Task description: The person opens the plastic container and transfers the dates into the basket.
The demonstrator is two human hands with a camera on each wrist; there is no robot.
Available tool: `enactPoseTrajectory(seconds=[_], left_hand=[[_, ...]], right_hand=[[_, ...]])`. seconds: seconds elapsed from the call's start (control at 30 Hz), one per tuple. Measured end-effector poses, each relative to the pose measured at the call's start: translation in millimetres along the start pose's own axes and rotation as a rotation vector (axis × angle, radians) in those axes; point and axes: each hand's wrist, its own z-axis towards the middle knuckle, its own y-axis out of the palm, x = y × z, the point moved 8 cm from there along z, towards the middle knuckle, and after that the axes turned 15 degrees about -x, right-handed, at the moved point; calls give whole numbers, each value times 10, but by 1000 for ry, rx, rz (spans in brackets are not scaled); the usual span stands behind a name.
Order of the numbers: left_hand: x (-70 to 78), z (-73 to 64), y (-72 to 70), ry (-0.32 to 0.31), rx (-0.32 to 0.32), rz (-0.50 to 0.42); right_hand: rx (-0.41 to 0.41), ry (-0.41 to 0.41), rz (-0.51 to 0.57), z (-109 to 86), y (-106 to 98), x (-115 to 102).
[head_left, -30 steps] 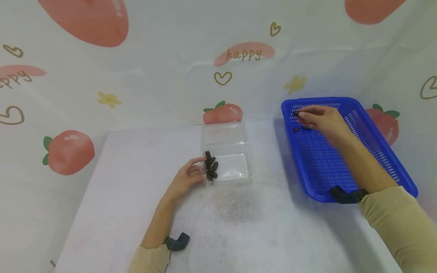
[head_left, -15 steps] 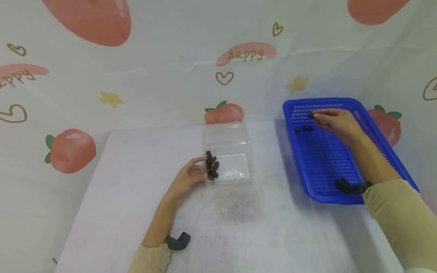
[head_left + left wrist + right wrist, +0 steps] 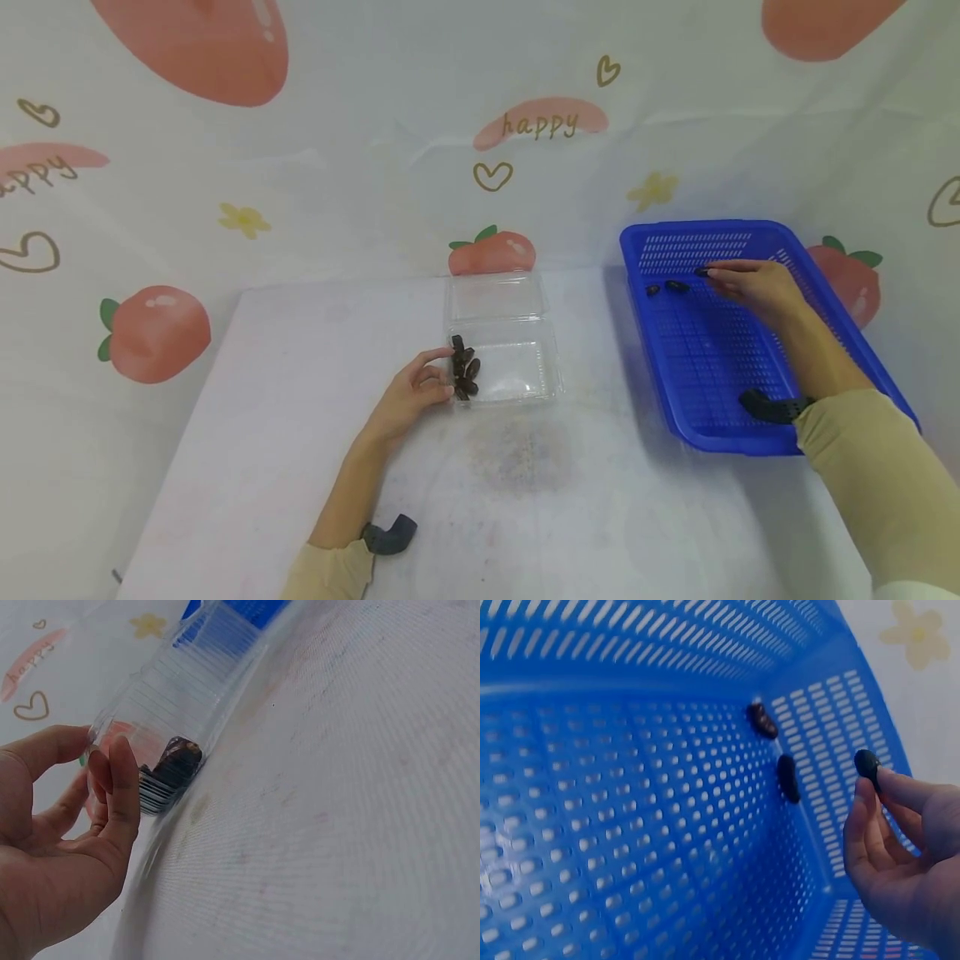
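In the head view, my right hand (image 3: 761, 292) pinches a dark brown date (image 3: 702, 272) between thumb and fingertips, inside the blue basket (image 3: 678, 408) near its far end. The right wrist view has this date (image 3: 867, 763) in front of the slotted end wall. Two more dates, one of them the longer date (image 3: 788, 779), lie on the basket floor by that wall. My left hand (image 3: 411, 387) grips the left side of a clear plastic box (image 3: 517, 367), its fingers (image 3: 124, 780) curled at the rim. Several dates (image 3: 474, 367) lie along that side inside the box.
The box's clear lid (image 3: 495, 297) lies open toward the back wall. A white cloth (image 3: 300, 400) covers the table, and a printed curtain (image 3: 360, 125) hangs behind. The basket's raised rim (image 3: 637, 333) stands right of the box.
My right hand has moved right and down into the basket with the date, uncovering a date on the floor. The left hand keeps its place at the box.
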Motion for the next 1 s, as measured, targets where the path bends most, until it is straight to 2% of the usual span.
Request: enactPoseTrajectory(seconds=[0.13,0.23,0.4,0.5,0.67,0.83,1.0], left_hand=[[9,-1,-4,-3,2,-4],[16,6,-4,-8,9,-19],[10,5,7,11,7,-39],[2,-1,12,17,-1,-40],[-5,-15,13,13,-3,-34],[-1,-20,21,-12,16,-45],[45,-24,46,-27,9,-58]], right_hand=[[45,23,-47,180,-271,248],[71,44,-44,236,-389,360],[58,112,-264,16,-150,146],[31,138,-356,-37,-61,119],[20,152,-388,-11,-46,197],[14,138,-346,17,-74,255],[23,123,-353,21,-107,279]])
